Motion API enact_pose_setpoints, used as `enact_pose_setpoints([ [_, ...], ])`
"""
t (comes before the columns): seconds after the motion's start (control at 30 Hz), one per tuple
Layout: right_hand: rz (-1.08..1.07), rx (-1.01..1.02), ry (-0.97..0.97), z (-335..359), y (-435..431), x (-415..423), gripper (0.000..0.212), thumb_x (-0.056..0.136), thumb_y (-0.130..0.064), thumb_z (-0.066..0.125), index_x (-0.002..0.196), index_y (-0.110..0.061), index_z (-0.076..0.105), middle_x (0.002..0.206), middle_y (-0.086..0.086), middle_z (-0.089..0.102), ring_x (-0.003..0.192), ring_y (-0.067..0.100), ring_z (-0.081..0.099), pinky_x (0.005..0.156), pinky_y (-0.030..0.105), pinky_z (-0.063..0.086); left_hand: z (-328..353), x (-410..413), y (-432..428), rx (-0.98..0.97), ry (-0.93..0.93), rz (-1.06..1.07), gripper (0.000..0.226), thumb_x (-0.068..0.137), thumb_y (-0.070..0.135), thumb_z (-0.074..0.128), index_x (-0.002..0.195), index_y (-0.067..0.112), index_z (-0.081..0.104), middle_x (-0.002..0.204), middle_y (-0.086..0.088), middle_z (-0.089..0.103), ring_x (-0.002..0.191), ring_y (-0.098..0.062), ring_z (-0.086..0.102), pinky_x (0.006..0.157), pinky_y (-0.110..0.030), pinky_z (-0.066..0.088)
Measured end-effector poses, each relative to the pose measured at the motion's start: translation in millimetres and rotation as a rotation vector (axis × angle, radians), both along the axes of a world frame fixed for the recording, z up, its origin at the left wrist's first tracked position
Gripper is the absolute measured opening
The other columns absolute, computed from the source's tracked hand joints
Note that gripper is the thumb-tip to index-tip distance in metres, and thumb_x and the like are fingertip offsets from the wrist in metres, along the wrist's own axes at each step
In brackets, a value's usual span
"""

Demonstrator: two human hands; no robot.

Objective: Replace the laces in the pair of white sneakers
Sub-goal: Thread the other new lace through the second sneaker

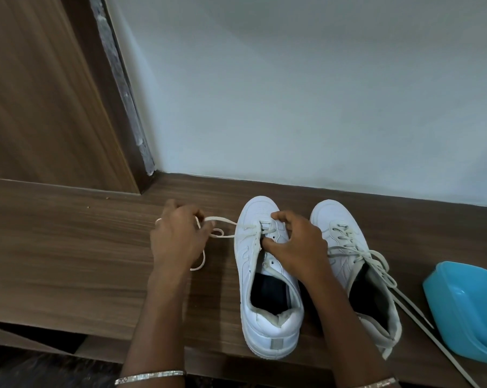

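Both your hands work on the nearly unlaced sneaker (267,278) on a brown wooden shelf (69,261), toe toward the wall (292,93). Your left hand (178,236) pinches its loose lace (221,219), pulled out sideways; your right hand (295,243) grips the sneaker's front, fingers curled. The laced sneaker (348,247) stands just right of it, near a blue tub (466,312).

Smooth white leather-look sneakers (267,275); woven cloth lace (222,219); matt wood-grain shelf (69,247); glossy blue plastic tub (466,309).
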State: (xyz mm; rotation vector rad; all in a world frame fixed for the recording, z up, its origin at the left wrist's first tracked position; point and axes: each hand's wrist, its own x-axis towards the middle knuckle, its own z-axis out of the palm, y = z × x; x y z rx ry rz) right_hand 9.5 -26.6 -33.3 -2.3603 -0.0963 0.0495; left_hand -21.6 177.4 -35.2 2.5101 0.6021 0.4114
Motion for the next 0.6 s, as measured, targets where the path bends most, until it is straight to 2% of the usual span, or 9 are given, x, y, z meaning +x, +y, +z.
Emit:
enact_pose_setpoints([
  [0.07, 0.006, 0.005, -0.01, 0, 0, 0, 0.049, 0.071, -0.041, 0.077, 0.118, -0.037, 0.063, 0.118, -0.018, 0.064, 0.114, 0.008, 0.06, 0.102, 0.048, 0.046, 3, -3, 3, 0.039, -0.057, 0.088, 0.014, 0.086, 0.033, 0.071, 0.091, 0.021, 0.074, 0.105, -0.006, 0.053, 0.088, -0.035, 0.062, 0.075, -0.043, 0.05],
  [0.17, 0.02, 0.112, -0.139, 3, 3, -2, 0.032, 0.075, -0.033, 0.075, 0.106, -0.035, 0.068, 0.109, -0.021, 0.065, 0.11, 0.008, 0.061, 0.098, 0.047, 0.048, 8, -3, 2, -0.004, -0.084, 0.032, 0.021, 0.091, 0.037, 0.066, 0.094, 0.019, 0.076, 0.101, -0.004, 0.053, 0.088, -0.03, 0.059, 0.071, -0.036, 0.041],
  [0.23, 0.055, 0.206, -0.297, 7, 7, -4, 0.025, 0.078, -0.028, 0.067, 0.102, -0.032, 0.071, 0.107, -0.021, 0.067, 0.109, 0.007, 0.062, 0.097, 0.044, 0.05, 9, -2, -4, 0.046, -0.089, -0.061, 0.023, 0.091, 0.043, 0.065, 0.094, 0.024, 0.077, 0.112, -0.002, 0.057, 0.103, -0.029, 0.057, 0.08, -0.041, 0.044],
  [0.3, 0.123, 0.273, -0.382, 12, 16, -8, 0.029, 0.082, -0.024, 0.061, 0.108, -0.028, 0.072, 0.11, -0.019, 0.069, 0.11, 0.004, 0.062, 0.098, 0.037, 0.05, 11, -1, -11, 0.071, -0.08, -0.107, 0.02, 0.09, 0.047, 0.065, 0.095, 0.032, 0.077, 0.126, 0.002, 0.054, 0.117, -0.028, 0.046, 0.089, -0.047, 0.039],
  [0.43, 0.271, 0.235, -0.33, 13, 31, -14, 0.038, 0.094, -0.033, 0.064, 0.131, -0.025, 0.064, 0.114, -0.011, 0.072, 0.11, 0.002, 0.063, 0.095, 0.026, 0.049, 16, -1, -18, 0.097, -0.092, -0.163, 0.021, 0.089, 0.054, 0.06, 0.092, 0.041, 0.076, 0.14, 0.012, 0.045, 0.125, -0.022, 0.03, 0.089, -0.043, 0.023],
  [0.53, 0.278, 0.248, -0.325, 10, 35, -15, 0.022, 0.094, -0.025, 0.068, 0.116, -0.023, 0.073, 0.088, -0.011, 0.075, 0.087, 0.001, 0.068, 0.077, 0.015, 0.049, 11, -1, -14, 0.06, -0.119, -0.149, 0.017, 0.09, 0.049, 0.062, 0.087, 0.038, 0.075, 0.144, 0.015, 0.044, 0.13, -0.021, 0.027, 0.095, -0.048, 0.022],
  [0.6, 0.248, 0.29, -0.331, 12, 31, -11, 0.01, 0.094, -0.02, 0.068, 0.096, -0.022, 0.078, 0.073, -0.013, 0.072, 0.075, 0.001, 0.069, 0.07, 0.014, 0.049, 10, -1, -8, 0.026, -0.113, -0.109, 0.015, 0.092, 0.046, 0.062, 0.085, 0.038, 0.073, 0.135, 0.016, 0.051, 0.128, -0.019, 0.033, 0.095, -0.048, 0.022],
])
